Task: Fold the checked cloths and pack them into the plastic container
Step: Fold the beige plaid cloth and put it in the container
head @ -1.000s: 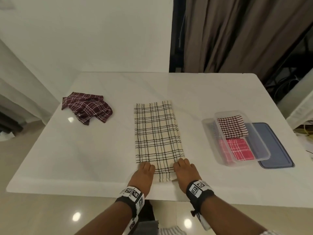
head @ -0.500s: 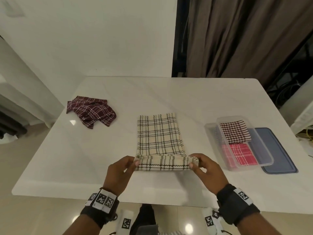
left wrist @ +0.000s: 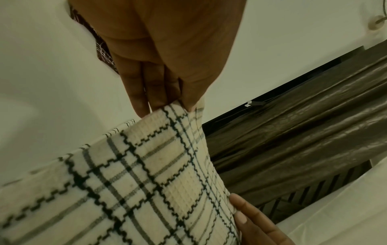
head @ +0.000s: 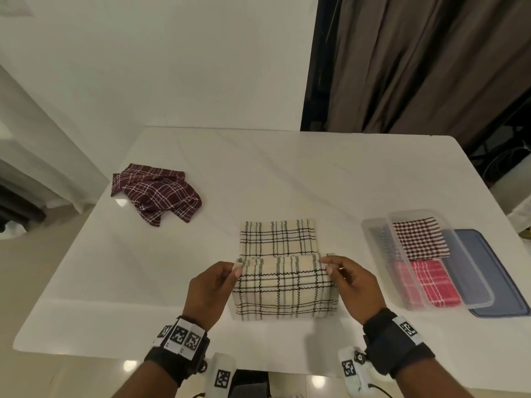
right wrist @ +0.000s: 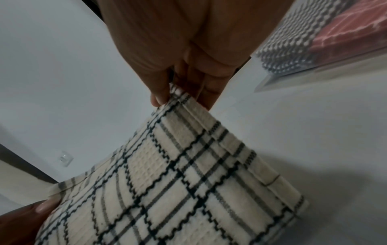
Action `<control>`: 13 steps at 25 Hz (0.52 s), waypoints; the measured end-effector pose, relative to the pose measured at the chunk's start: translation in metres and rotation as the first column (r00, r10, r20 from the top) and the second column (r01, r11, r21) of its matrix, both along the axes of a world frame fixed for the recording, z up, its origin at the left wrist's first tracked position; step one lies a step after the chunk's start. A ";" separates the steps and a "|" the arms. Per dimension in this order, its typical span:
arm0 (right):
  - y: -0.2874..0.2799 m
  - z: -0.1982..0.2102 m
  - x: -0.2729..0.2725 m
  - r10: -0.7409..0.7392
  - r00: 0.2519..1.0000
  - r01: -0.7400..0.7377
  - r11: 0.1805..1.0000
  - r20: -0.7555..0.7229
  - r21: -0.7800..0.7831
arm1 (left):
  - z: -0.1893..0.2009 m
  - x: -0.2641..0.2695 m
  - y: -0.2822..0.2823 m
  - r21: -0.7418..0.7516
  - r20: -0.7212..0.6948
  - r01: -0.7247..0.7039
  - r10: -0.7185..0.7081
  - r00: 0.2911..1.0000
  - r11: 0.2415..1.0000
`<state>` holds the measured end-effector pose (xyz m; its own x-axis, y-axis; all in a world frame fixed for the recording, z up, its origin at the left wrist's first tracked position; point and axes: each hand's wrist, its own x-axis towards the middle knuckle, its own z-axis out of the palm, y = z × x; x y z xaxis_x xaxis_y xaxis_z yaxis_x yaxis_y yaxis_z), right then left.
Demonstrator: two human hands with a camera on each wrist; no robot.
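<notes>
The cream cloth (head: 283,271), checked in black and grey, lies on the desk just left of the clear plastic container (head: 376,248); its near half is lifted and doubled over toward its far half, which lies flat. The container holds two folded cloths: a maroon-and-white checked one (head: 418,238) at its far end and a pink checked one (head: 434,282) at its near end. A crumpled maroon checked cloth (head: 156,193) lies well left of the container, farther back.
</notes>
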<state>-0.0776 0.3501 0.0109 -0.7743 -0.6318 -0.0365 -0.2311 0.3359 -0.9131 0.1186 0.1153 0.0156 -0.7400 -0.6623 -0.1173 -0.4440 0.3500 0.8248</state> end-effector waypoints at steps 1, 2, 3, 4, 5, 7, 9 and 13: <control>-0.007 -0.002 -0.006 0.026 1.000 -0.026 0.999 -0.016 0.028 | -0.003 -0.009 -0.007 -0.012 0.023 -0.002 0.002 1.000 1.000; -0.016 -0.005 -0.013 0.062 0.997 -0.059 0.996 -0.040 0.066 | -0.006 -0.019 -0.016 -0.018 0.045 -0.007 0.008 0.999 1.000; -0.024 -0.010 -0.021 0.094 0.994 -0.089 0.992 -0.051 0.090 | -0.010 -0.030 -0.025 -0.022 0.062 -0.015 0.016 0.998 1.000; -0.032 -0.014 -0.029 0.116 0.992 -0.110 0.988 -0.054 0.109 | -0.014 -0.041 -0.034 -0.018 0.071 -0.024 0.025 0.997 1.000; -0.041 -0.019 -0.038 0.130 0.991 -0.124 0.984 -0.043 0.125 | -0.020 -0.052 -0.043 0.009 0.067 -0.035 0.035 0.997 0.999; -0.055 -0.028 -0.053 0.148 0.988 -0.140 0.975 -0.035 0.174 | -0.030 -0.071 -0.058 0.072 0.046 -0.051 0.048 0.998 0.996; -0.069 -0.038 -0.068 0.154 0.987 -0.142 0.961 -0.033 0.236 | -0.043 -0.089 -0.073 0.065 0.080 -0.044 0.039 0.996 0.997; -0.088 -0.058 -0.087 0.150 0.989 -0.143 0.947 -0.002 0.286 | -0.070 -0.113 -0.096 0.025 0.161 -0.034 0.030 0.987 0.999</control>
